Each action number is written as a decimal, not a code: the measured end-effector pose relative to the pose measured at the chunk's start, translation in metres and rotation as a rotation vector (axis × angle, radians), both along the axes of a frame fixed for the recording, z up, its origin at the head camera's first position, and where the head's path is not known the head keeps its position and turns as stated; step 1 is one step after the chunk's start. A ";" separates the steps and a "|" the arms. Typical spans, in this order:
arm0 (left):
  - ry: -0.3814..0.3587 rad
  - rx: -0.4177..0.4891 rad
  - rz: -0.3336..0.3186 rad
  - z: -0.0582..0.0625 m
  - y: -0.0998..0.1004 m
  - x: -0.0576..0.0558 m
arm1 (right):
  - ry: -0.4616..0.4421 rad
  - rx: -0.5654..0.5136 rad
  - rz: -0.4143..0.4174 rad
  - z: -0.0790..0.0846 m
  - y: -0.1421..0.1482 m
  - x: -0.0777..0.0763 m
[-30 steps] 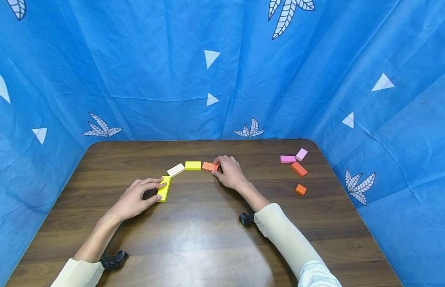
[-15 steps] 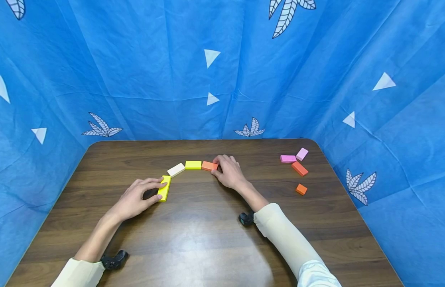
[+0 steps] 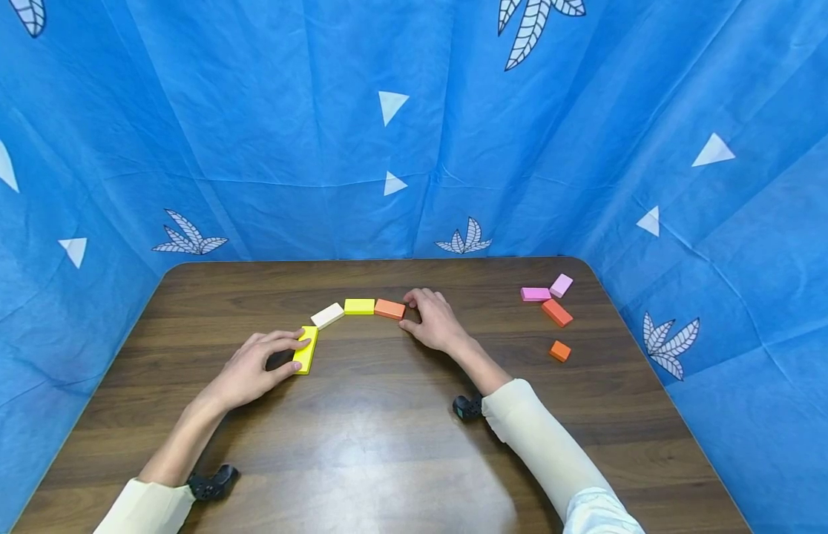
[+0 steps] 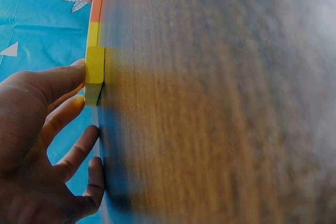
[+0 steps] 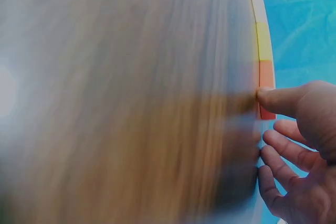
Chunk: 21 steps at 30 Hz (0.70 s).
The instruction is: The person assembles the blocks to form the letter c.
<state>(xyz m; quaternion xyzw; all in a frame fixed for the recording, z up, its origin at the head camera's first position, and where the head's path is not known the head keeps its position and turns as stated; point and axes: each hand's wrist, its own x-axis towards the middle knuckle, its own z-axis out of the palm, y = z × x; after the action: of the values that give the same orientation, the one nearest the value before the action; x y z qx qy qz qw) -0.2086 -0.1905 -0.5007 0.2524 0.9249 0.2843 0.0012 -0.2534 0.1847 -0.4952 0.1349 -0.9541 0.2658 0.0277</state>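
Several flat, brick-shaped blocks lie end to end in an arc on the table. My left hand (image 3: 254,371) holds the yellow block (image 3: 306,350) at the arc's left end, thumb at its near part and fingertips over its upper part. Beyond it come a white block (image 3: 328,316), a second yellow block (image 3: 359,306) and an orange block (image 3: 390,309). At the orange block's right end is my right hand (image 3: 435,322), thumb and forefinger spread apart. The right wrist view shows the thumb (image 5: 283,100) overlapping the orange block; whether it touches is unclear.
To the right lie a pink block (image 3: 536,294), a lighter pink block (image 3: 561,285), a red-orange block (image 3: 557,312) and a short orange block (image 3: 559,351). Blue curtain (image 3: 414,148) surrounds the wooden table (image 3: 387,460) at the back and sides.
My right hand has loosened from the orange block and shifted slightly right, uncovering its right end. The left hand stays on the yellow block.
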 end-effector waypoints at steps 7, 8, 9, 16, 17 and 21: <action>-0.024 -0.014 0.003 0.001 -0.001 0.000 | -0.016 0.015 -0.007 0.003 0.035 0.018; -0.027 -0.017 0.005 0.001 -0.001 0.000 | -0.014 0.020 -0.012 0.003 0.042 0.021; -0.030 -0.019 0.005 0.001 -0.001 -0.001 | -0.013 0.028 -0.019 0.004 0.048 0.025; -0.041 -0.018 -0.003 0.001 0.000 -0.002 | 0.014 0.107 -0.070 0.006 0.104 0.055; -0.043 -0.016 0.000 0.000 0.000 -0.002 | 0.019 0.112 -0.079 0.006 0.112 0.059; -0.043 -0.009 0.000 -0.001 -0.002 -0.002 | 0.049 0.112 -0.131 0.005 0.147 0.072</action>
<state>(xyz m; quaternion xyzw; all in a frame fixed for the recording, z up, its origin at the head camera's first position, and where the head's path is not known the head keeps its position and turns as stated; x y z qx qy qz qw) -0.2106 -0.1924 -0.5019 0.2460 0.9260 0.2855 0.0224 -0.1810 0.3313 -0.4902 0.0799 -0.9733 0.2063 0.0608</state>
